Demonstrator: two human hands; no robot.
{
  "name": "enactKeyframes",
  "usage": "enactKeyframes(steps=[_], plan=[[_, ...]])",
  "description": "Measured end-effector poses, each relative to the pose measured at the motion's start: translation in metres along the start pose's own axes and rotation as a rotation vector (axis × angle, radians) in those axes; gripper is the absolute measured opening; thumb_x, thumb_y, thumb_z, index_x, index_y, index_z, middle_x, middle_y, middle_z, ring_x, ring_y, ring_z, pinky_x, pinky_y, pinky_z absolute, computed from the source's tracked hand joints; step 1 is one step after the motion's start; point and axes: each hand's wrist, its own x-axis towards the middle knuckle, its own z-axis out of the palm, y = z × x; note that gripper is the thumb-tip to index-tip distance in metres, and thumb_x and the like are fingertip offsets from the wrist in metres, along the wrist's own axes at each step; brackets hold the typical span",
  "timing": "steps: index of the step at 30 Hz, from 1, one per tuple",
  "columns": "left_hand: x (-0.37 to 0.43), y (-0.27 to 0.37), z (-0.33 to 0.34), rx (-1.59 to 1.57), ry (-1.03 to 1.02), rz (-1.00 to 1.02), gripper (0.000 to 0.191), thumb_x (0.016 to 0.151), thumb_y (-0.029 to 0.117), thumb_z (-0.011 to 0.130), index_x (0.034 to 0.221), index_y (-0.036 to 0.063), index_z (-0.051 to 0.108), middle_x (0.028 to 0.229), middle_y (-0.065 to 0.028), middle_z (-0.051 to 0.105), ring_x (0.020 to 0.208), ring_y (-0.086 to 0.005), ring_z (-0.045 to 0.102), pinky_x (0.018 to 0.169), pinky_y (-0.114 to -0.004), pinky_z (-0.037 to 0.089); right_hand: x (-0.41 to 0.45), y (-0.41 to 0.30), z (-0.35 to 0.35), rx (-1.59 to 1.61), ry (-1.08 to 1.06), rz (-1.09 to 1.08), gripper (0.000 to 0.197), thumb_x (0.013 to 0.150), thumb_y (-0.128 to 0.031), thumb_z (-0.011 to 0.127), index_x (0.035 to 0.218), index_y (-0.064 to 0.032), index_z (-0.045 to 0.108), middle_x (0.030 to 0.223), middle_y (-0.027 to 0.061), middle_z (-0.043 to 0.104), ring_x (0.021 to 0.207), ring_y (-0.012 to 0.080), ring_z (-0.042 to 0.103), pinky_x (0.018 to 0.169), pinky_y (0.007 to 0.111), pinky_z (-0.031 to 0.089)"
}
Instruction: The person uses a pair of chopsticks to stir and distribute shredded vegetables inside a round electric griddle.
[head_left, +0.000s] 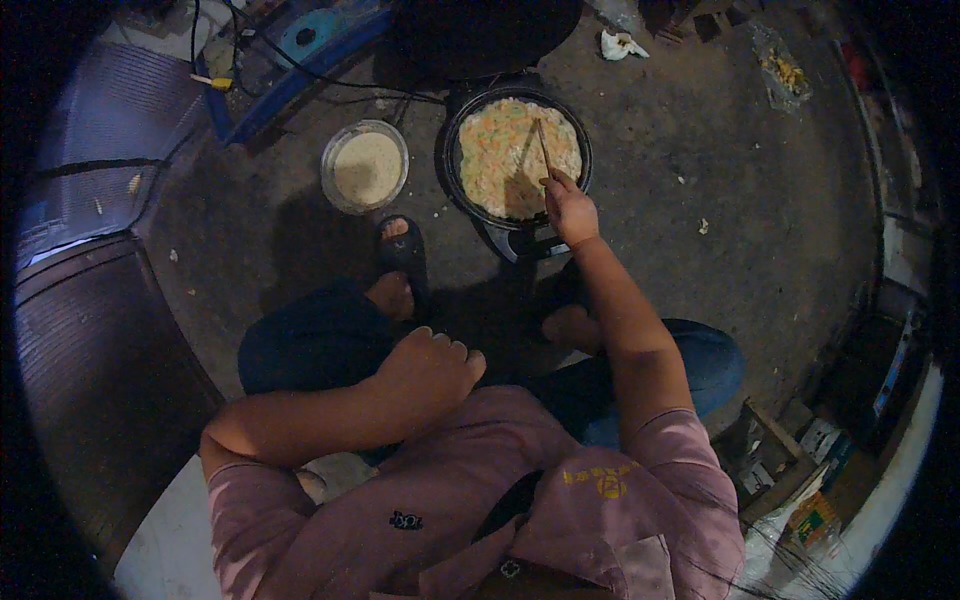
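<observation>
My right hand (571, 210) is shut on thin chopsticks or a similar slender utensil (541, 142), whose far end touches a wide pancake (495, 157) with orange and green bits. The pancake fills the round black pan of an electric griddle (589, 161), its dark lid (487, 37) raised behind. My left hand (439, 367) rests near my lap with fingers curled; nothing shows in it. Left of the griddle, on the floor, a clear round bowl (328, 166) holds pale batter (367, 166).
Black cables (337, 81) run from the griddle to the left, past a blue frame (277, 97). My slippered foot (401, 247) is just below the bowl. A crumpled white tissue (622, 46) and a plastic bag with yellow bits (784, 71) lie on the floor.
</observation>
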Motion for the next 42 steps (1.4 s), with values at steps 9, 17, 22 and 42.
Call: enactKeyframes(steps=[9,17,22,42], plan=[[0.003,-0.006,0.006,-0.032,0.019,0.008,0.018,0.093,0.019,0.070,0.107,0.0078,0.072,0.088,-0.0089,0.075,0.083,-0.0249,0.076,0.071,-0.041,0.053,0.005,-0.005,0.001,0.038,-0.029,0.067,0.035,0.101,-0.016,0.070,0.136,-0.0170,0.071,0.150,0.0133,0.067,0.111,0.0426,0.076,0.091,0.051,0.063],[0.003,-0.005,0.001,-0.039,-0.023,-0.015,0.025,0.094,0.019,0.070,0.114,0.0054,0.073,0.092,-0.0099,0.076,0.087,-0.0261,0.076,0.076,-0.041,0.055,0.006,-0.012,-0.004,0.043,-0.116,0.125,0.031,0.104,-0.018,0.069,0.134,-0.0175,0.073,0.148,0.0137,0.069,0.118,0.0426,0.074,0.096,0.050,0.062],[0.002,-0.005,0.007,-0.027,0.026,0.006,0.022,0.094,0.019,0.070,0.112,0.0061,0.072,0.092,-0.0104,0.076,0.088,-0.0269,0.076,0.076,-0.041,0.056,0.004,-0.006,0.001,0.027,0.001,0.056,0.032,0.099,-0.014,0.071,0.131,-0.0174,0.073,0.150,0.0110,0.068,0.109,0.0407,0.077,0.090,0.050,0.064],[-0.005,-0.013,0.011,-0.041,0.031,-0.003,0.022,0.095,0.018,0.068,0.113,0.0077,0.074,0.091,-0.0088,0.076,0.086,-0.0255,0.077,0.074,-0.041,0.056,0.012,-0.009,0.011,0.062,0.008,0.113,0.029,0.103,-0.016,0.070,0.131,-0.0177,0.075,0.147,0.0127,0.070,0.114,0.0419,0.076,0.093,0.051,0.064]])
